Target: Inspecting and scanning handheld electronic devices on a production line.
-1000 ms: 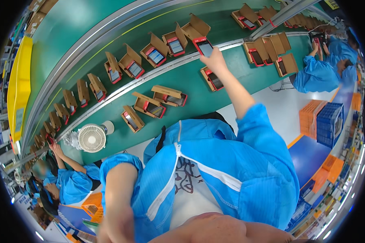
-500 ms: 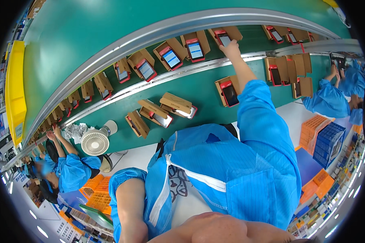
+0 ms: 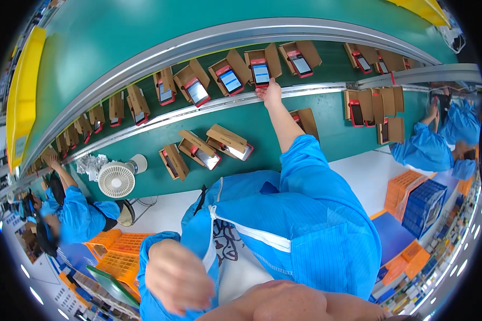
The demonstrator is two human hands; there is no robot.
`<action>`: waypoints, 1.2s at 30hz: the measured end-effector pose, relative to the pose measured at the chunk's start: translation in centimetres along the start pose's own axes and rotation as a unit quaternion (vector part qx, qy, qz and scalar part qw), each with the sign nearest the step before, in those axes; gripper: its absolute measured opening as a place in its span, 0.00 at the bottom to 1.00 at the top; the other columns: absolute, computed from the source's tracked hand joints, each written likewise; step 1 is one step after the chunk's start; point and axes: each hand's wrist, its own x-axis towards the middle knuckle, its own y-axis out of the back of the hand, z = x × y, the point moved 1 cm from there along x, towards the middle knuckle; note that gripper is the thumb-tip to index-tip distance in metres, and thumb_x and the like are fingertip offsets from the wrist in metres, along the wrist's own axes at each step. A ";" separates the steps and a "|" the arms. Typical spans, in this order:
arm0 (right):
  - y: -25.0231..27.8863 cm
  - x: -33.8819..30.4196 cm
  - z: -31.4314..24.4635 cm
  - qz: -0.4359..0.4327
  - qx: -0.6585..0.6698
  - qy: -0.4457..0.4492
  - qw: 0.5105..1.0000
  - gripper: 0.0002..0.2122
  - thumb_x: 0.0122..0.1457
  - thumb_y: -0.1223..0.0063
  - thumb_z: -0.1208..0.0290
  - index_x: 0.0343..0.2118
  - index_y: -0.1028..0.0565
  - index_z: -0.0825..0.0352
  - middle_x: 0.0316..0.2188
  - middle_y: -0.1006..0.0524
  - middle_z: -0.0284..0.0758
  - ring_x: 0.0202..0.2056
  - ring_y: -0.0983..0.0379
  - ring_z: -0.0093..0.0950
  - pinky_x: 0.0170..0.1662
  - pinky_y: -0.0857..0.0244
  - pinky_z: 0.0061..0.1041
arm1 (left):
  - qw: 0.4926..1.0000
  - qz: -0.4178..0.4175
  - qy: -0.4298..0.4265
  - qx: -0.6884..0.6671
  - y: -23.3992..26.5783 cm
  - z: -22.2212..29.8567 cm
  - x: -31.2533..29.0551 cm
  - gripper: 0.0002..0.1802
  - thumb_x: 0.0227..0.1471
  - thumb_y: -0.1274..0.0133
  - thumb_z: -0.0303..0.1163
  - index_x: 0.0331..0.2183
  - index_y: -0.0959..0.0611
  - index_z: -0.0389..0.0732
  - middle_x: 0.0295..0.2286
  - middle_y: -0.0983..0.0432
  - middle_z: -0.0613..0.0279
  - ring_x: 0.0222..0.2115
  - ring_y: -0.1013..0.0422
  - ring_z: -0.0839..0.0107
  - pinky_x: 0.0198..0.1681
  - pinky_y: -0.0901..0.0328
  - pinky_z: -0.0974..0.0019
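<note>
Leftward along the row, the right hand [image 3: 270, 94] has gone from the end box [image 3: 312, 53] to its neighbour, and the left hand [image 3: 179, 275] has risen from the lower edge to the front of the chest, blurred by motion.

A green bench [image 3: 330, 117] fills the middle, with a green belt [image 3: 333, 69] behind it beyond a metal rail [image 3: 316, 89]. Blue and orange crates [image 3: 423, 206] stand on the floor to the right. One co-worker [image 3: 83, 216] in blue is at the left end, another [image 3: 439, 142] at the right. Toward the bench's left sits a white fan [image 3: 116, 180], beside crumpled wrap [image 3: 91, 165]. Three boxes lie nearer the person, flaps partly over their phones; one more is partly behind the right forearm. Along the belt stands a row of open boxes, most showing a red-edged phone.

The phone [image 3: 261, 73] at the right hand lies face up, screen lit, in its open box [image 3: 273, 60], near end toward the rail. Fingers touch that near end, close together; whether they pinch or only rest there, I cannot tell. The left hand looks curled, its grip lost in the blur.

The step in hand seems to be handling the phones one by one, right-handed. The next move probably calls for light fingertip contact, with the phone kept flat and the flap clear.
</note>
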 end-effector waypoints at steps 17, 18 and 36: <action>-1.5 -42.8 -0.8 -0.323 0.009 -0.058 0.945 0.16 0.67 0.69 0.63 0.48 0.36 0.71 0.38 0.26 0.43 0.36 0.26 0.33 0.39 0.31 0.30 | 0.738 0.406 0.392 -0.371 -5.9 -5.2 -11.0 0.28 0.64 0.73 0.47 0.58 0.41 0.39 0.55 0.40 0.54 0.56 0.41 0.64 0.57 0.45 0.58; -1.4 -43.7 -0.6 -0.316 -0.067 -0.008 0.946 0.15 0.67 0.67 0.64 0.48 0.36 0.71 0.38 0.27 0.42 0.37 0.27 0.31 0.39 0.32 0.29 | 0.733 0.396 0.393 -0.390 -6.0 -4.1 -10.5 0.28 0.64 0.75 0.47 0.58 0.40 0.41 0.54 0.38 0.56 0.54 0.40 0.64 0.55 0.43 0.59; -4.3 -48.3 0.2 -0.438 -0.115 0.119 0.884 0.30 0.54 0.55 0.73 0.60 0.48 0.72 0.53 0.35 0.41 0.55 0.39 0.28 0.58 0.47 0.28 | 0.748 0.322 0.441 -0.378 -6.6 4.9 -12.1 0.46 0.42 0.55 0.15 0.61 0.53 0.47 0.56 0.47 0.51 0.55 0.40 0.50 0.52 0.37 0.42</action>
